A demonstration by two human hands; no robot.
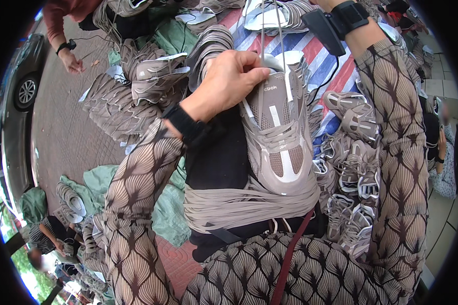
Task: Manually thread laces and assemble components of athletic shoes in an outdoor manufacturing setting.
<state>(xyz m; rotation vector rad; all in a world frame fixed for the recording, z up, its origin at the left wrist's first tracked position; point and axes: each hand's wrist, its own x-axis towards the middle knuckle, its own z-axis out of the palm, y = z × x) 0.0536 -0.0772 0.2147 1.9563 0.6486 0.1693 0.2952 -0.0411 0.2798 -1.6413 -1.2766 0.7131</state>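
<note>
A grey-beige sneaker lies on my lap, toe toward me, with laces threaded through its lower eyelets. My left hand is closed in a pinch at the top of its tongue. Two lace ends run from the sneaker's upper part up to the top edge of the view. My right hand is raised at the top edge, mostly cut off, its fingers out of sight. Below the sneaker's toe, a thick bundle of beige laces lies across my black-covered thighs.
Stacked shoe uppers lie on the paving to the left. Several sneakers sit at my right, beside a striped sheet. Green sacks lie left of my legs. Other people's hands and a parked car appear farther off.
</note>
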